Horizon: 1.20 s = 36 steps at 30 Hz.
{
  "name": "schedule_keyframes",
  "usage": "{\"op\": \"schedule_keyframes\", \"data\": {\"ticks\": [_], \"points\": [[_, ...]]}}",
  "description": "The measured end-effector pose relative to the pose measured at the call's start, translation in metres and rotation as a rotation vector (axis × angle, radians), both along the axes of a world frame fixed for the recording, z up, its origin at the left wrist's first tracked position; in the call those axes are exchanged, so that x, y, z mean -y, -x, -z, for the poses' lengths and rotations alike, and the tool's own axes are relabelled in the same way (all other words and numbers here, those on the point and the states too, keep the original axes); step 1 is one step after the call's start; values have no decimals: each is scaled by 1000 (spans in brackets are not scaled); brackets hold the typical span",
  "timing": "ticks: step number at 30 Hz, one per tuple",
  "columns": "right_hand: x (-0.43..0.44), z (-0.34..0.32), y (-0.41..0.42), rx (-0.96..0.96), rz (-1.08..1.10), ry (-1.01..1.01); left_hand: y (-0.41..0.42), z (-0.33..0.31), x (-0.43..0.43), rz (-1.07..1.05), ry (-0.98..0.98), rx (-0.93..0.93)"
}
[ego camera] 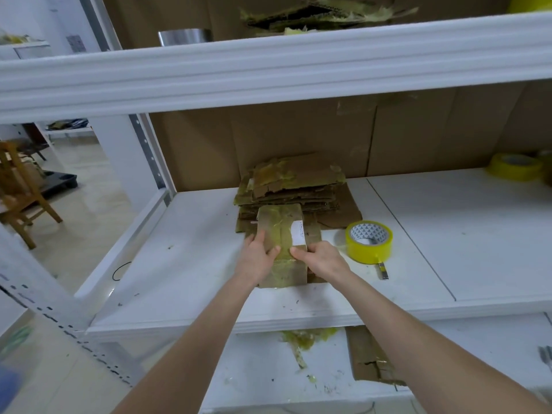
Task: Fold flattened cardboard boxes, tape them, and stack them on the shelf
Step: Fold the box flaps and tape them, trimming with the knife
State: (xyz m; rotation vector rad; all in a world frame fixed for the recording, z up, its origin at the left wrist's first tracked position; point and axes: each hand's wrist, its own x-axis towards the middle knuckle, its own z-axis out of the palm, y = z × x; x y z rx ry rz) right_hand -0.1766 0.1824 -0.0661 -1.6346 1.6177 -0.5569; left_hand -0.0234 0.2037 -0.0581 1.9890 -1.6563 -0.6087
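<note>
Head view: the left hand (259,256) and right hand (322,259) hold the cardboard box (280,225) on the shelf (179,264), thumbs on its middle seam. This looks like folding. Next, I think, one hand must grab the tape roll (369,242) just beside.

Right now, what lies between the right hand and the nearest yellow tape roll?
Nothing. In the head view only a bare strip of white shelf separates the right hand, gripping the cardboard box, from the tape roll.
</note>
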Motion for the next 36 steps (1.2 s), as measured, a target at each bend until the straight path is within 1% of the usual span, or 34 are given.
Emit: {"op": "schedule_keyframes", "data": {"ticks": [2,3,4,8,10,12,13,15,17,22,24,26,28,30,32,34,36], "points": [[1,-3,3,2,-36,-12,8,-1,-4,54,164,255],[1,-5,7,-5,-49,-3,13,-1,-6,102,246,330],[2,-7,13,-31,-46,26,18,-1,-9,152,282,373],[12,-8,52,-242,129,247,25,10,-8,238,201,544],[16,-6,71,-466,150,258,26,13,-5,239,195,550],[19,-1,83,-715,103,227,27,15,-4,239,217,552],[20,3,86,-798,76,225,28,15,-5,239,222,553],[23,8,89,-855,59,252,28,14,-5,240,214,544],[25,7,90,-813,79,281,26,11,-5,262,191,548],[28,-9,84,-590,132,413,20,6,-8,296,200,536],[28,-17,83,-514,141,420,19,4,-10,291,201,532],[27,-24,82,-372,152,408,19,2,-10,271,182,508],[25,-28,82,-189,158,382,18,0,-9,245,147,459],[20,-30,80,-53,138,378,15,-3,-8,243,102,405],[15,-32,76,21,123,387,12,-9,-7,239,96,316],[10,-35,73,63,121,400,10,-13,-7,204,161,213],[7,-36,71,85,106,412,10,-16,-7,163,228,164]]}}
